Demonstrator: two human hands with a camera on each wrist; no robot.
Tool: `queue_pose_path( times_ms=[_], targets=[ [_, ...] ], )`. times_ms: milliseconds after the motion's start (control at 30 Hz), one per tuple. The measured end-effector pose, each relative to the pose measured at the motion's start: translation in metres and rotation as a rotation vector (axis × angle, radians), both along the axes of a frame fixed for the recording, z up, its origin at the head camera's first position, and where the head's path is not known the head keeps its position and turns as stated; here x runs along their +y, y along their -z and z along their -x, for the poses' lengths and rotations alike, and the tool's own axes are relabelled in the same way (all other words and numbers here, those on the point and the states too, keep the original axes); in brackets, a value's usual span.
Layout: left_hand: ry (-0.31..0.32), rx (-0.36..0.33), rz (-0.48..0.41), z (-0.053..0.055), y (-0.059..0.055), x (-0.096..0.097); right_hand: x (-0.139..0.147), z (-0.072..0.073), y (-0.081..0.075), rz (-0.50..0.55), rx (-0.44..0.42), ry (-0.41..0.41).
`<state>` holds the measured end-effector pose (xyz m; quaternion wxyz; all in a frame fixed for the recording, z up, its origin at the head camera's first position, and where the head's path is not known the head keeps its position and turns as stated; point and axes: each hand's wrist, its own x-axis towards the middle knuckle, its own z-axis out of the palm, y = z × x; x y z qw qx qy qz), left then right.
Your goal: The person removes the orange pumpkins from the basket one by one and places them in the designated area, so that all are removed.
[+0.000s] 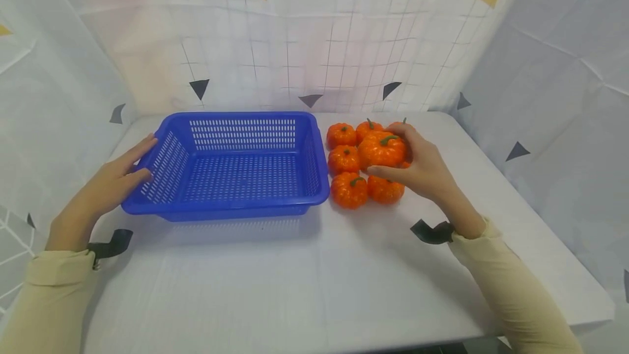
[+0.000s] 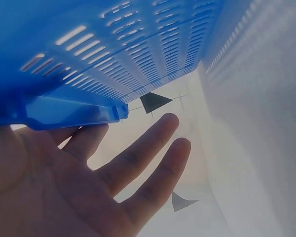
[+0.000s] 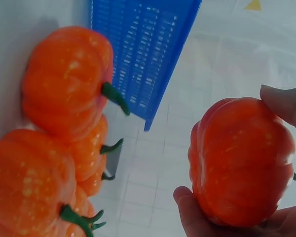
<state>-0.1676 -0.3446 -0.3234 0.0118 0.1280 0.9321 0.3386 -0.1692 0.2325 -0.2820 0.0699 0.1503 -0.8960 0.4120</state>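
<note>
A blue perforated plastic basket (image 1: 231, 207) stands upright on the left part of the table, with nothing in it. My left hand (image 1: 104, 183) touches its left rim, fingers mostly straight; the left wrist view shows two spread fingers (image 2: 160, 173) below the basket wall (image 2: 153, 44). To the right of the basket, my right hand (image 1: 426, 171) grips a small orange pumpkin (image 1: 382, 151) with a green stem, raised above the others. In the right wrist view the held pumpkin (image 3: 244, 160) sits between thumb and fingers. Several similar pumpkins (image 1: 349, 190) lie grouped beneath and beside it.
The pumpkin group sits close against the basket's right side, partly hidden by the right hand. A white-covered table (image 1: 255, 283) carries everything. White cloth walls (image 1: 304, 31) with dark and yellow triangles enclose its back and sides.
</note>
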Motion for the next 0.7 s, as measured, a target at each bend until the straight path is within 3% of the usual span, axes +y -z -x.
queue_pose_path(
  times_ms=[233, 500, 700],
  targets=[
    [-0.004, -0.028, -0.001, 0.001, -0.001, -0.001, 0.016, -0.001, 0.002, -0.001, -0.016, 0.053],
    [-0.010, -0.046, 0.026, 0.000, -0.003, 0.001, 0.043, 0.004, 0.003, -0.145, -0.104, 0.190],
    [-0.013, -0.044, 0.036, -0.001, -0.004, 0.001, 0.063, 0.010, 0.002, -0.193, -0.190, 0.221]
  ],
)
